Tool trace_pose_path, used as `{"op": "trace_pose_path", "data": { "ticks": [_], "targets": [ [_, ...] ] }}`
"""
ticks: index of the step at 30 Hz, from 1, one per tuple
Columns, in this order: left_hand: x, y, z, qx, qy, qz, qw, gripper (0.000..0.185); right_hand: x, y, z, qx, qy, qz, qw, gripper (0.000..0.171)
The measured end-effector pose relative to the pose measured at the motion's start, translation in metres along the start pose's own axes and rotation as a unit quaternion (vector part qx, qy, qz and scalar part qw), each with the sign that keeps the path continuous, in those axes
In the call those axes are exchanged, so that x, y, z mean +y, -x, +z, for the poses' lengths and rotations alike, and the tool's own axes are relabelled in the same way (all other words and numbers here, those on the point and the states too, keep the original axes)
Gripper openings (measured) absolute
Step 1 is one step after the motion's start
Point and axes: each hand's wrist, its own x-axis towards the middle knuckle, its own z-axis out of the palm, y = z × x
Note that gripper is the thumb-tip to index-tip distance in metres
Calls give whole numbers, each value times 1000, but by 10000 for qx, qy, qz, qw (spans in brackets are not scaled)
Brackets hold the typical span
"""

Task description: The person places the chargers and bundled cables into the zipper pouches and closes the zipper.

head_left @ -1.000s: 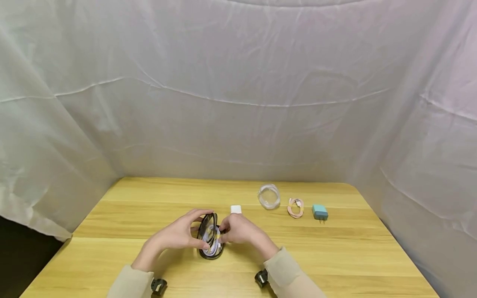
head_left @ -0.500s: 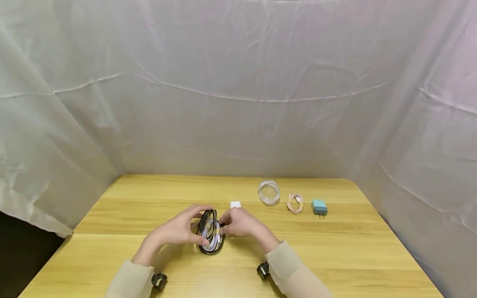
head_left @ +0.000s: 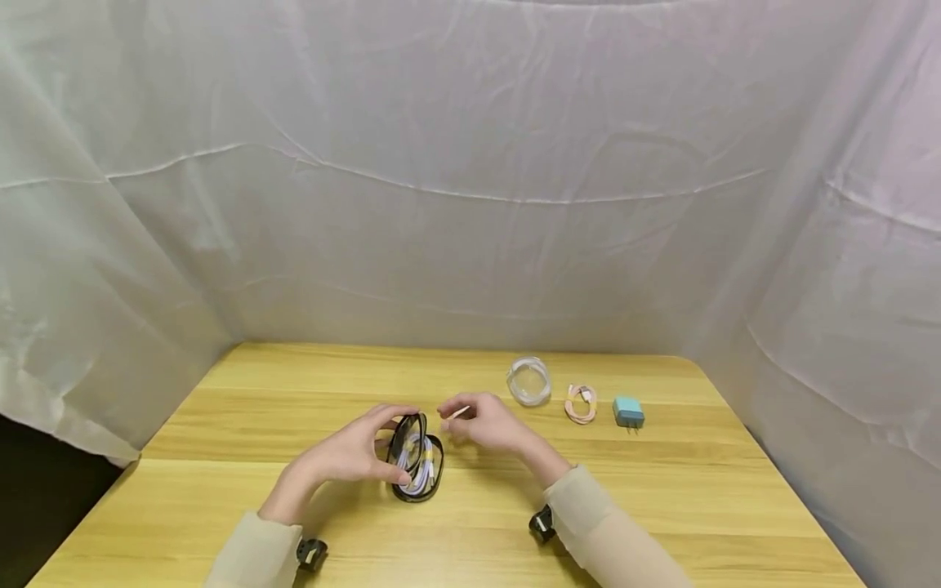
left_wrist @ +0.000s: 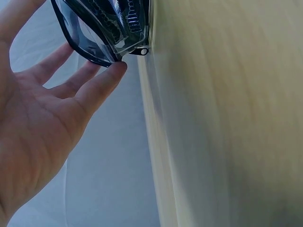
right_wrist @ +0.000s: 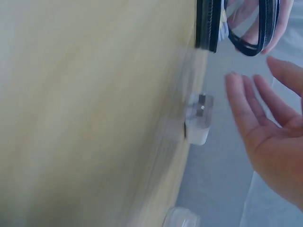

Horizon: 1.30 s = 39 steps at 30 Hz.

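Observation:
My left hand [head_left: 351, 447] holds up the lid of a small clear zip pouch [left_wrist: 128, 26] with black edges, thumb at the near side and fingers at the far side. Inside the gaping pouch lies a coiled pale lilac cable [head_left: 424, 476] with a yellow tie. Just right of the pouch, my right hand [head_left: 491, 422] hovers with fingers loosely bent and nothing in them. In the right wrist view, a white charger block [right_wrist: 199, 118] stands on the table beside those fingers. The hand mostly covers it in the head view.
Toward the back right of the wooden table [head_left: 662, 506] lie a coiled clear-white cable [head_left: 547, 384], a coiled pink cable [head_left: 581, 418] with a yellow tie and a teal charger plug [head_left: 628, 412]. Grey-white curtains [head_left: 470, 245] hang behind and at the sides.
My right hand has let go of the cable in the pouch and moved right and back, over the white charger block. The left hand keeps its hold on the lid.

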Motion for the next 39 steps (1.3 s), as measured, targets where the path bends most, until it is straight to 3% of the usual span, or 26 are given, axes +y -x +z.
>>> {"op": "trace_pose_path", "data": {
  "ticks": [6, 11, 22, 39],
  "targets": [
    [0, 0, -1, 1, -191, 38, 9998, 95, 8, -5, -11, 728, 202, -252, 9968, 32],
    [-2, 0, 0, 16, -166, 79, 9998, 96, 18, -12, -21, 899, 530, -167, 9944, 36],
    [-1, -2, 2, 48, -329, 65, 9994, 95, 40, -21, -39, -161, 1013, -23, 9947, 56],
    [-5, -5, 0, 29, -320, 58, 9995, 96, 45, -27, -41, -353, 973, 75, 9946, 43]
  ]
}}
